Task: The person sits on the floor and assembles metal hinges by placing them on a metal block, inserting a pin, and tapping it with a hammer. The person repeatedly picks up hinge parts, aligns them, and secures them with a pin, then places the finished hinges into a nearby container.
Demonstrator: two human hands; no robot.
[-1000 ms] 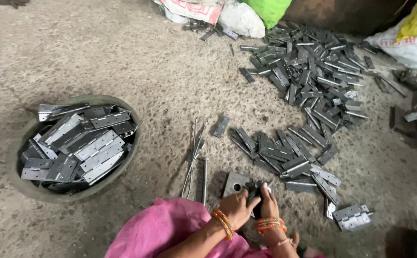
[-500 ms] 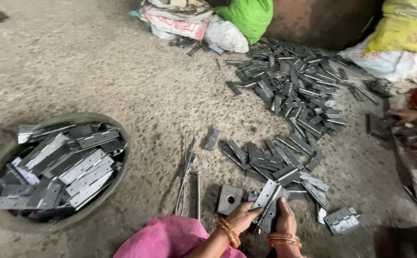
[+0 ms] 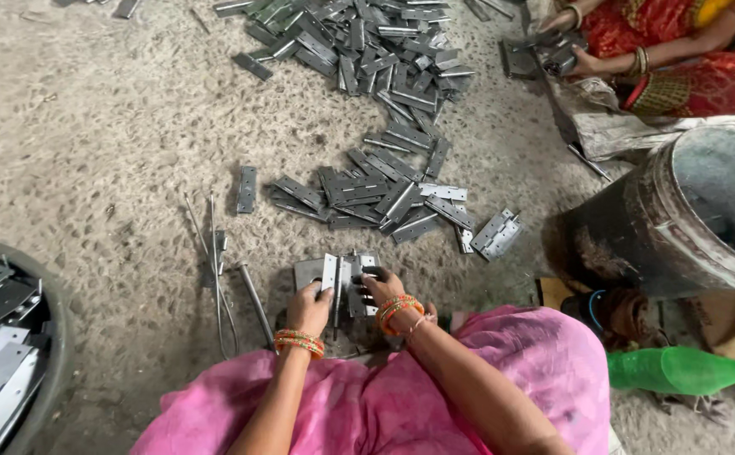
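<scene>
On the concrete floor (image 3: 115, 126), a dark drum (image 3: 688, 219) stands at the right, a basin (image 3: 13, 337) of hinges at the left, and a loose hinge pile (image 3: 367, 50) lies ahead. Beside the drum lies a green bottle (image 3: 679, 369). Left hand (image 3: 308, 305) and right hand (image 3: 382, 288) each pinch a leaf of one half-open hinge (image 3: 344, 278), upright over a flat plate near the knees.

Bare floor (image 3: 106, 143) open ahead-left, hinge pile (image 3: 367, 190) just beyond, rods (image 3: 216, 270) left, drum (image 3: 679, 219) blocking right
</scene>
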